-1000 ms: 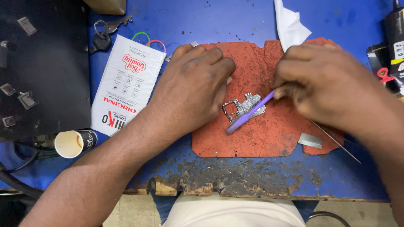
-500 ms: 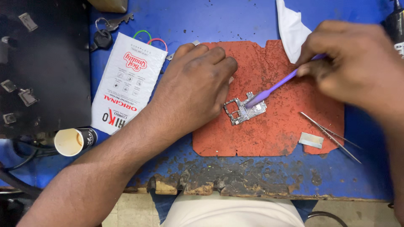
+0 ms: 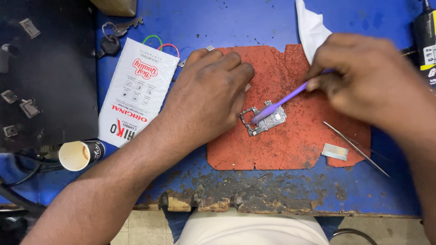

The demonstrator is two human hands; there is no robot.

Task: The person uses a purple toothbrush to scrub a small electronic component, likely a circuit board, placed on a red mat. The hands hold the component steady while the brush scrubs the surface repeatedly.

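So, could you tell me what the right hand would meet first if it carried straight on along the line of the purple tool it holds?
The right hand points down-left along the purple tool, so it would likely meet the small circuit board first, then the left hand.

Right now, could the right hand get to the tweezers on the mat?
Probably yes: the tweezers lie uncovered just below the right hand, nothing between them, but its fingers hold the purple brush.
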